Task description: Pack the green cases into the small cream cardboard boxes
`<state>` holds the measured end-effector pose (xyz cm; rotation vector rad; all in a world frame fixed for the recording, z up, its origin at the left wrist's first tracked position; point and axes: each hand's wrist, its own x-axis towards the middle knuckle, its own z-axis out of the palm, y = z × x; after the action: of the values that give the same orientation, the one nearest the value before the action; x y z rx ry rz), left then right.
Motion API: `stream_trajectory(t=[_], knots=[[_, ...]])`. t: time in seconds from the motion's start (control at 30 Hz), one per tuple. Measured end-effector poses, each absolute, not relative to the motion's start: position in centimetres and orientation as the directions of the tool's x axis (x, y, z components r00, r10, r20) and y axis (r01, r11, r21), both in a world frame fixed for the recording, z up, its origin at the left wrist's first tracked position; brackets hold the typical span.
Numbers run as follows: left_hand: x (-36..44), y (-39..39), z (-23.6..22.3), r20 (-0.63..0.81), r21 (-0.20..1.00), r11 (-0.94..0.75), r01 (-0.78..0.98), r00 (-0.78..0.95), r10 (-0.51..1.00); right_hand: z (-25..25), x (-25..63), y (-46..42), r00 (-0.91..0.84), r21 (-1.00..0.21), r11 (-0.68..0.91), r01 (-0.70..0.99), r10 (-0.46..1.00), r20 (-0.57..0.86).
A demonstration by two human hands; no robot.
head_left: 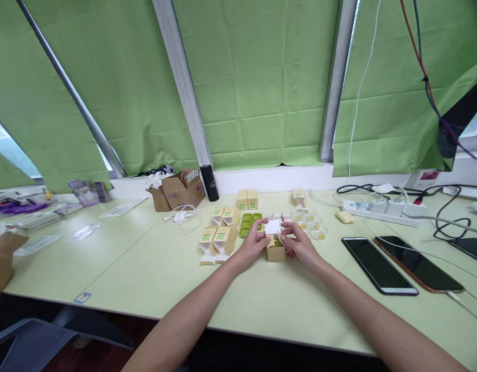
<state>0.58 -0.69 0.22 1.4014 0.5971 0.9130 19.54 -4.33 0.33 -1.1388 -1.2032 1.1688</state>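
Observation:
A small brown cardboard box (276, 254) stands on the table in front of me, its white-lined lid (273, 226) raised. Something green shows inside it. My left hand (256, 243) grips the box's left side, with fingers up by the lid. On the other side, my right hand (299, 244) has its fingers closed on a flap at the right edge. Left of my hands stand several open boxes (219, 236) of the same kind with green windows. Just behind are green moulded cups (246, 226), and clear plastic domes (318, 231) with yellow spots lie to the right.
Two closed boxes (247, 199) and another box (299, 197) stand farther back. Rightward lie two phones (380, 266), a beige case (345, 217) and a power strip (393, 209) with cables. A carton (182, 191) and black bottle (210, 183) stand back left. Another person's hand (3, 258) is far left.

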Motion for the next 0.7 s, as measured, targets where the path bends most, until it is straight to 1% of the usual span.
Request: stream_trajectory(t=[0.23,0.57,0.7], knots=[[0.62,-0.74,0.34,0.178,0.978,-0.088,-0.188,0.542,0.821,0.07,19.46,-4.33,-0.003,-0.998,0.065,0.022,0.998,0.064],[0.57,-0.76,0.43,0.166,0.981,-0.088,-0.171,0.526,0.834,0.07,19.43,-4.45,-0.007,-0.997,0.068,0.044,0.998,0.068],[0.61,-0.79,0.42,0.186,0.978,-0.105,-0.182,0.516,0.836,0.11,19.41,-4.49,-0.008,-0.997,0.062,0.052,0.998,0.062]])
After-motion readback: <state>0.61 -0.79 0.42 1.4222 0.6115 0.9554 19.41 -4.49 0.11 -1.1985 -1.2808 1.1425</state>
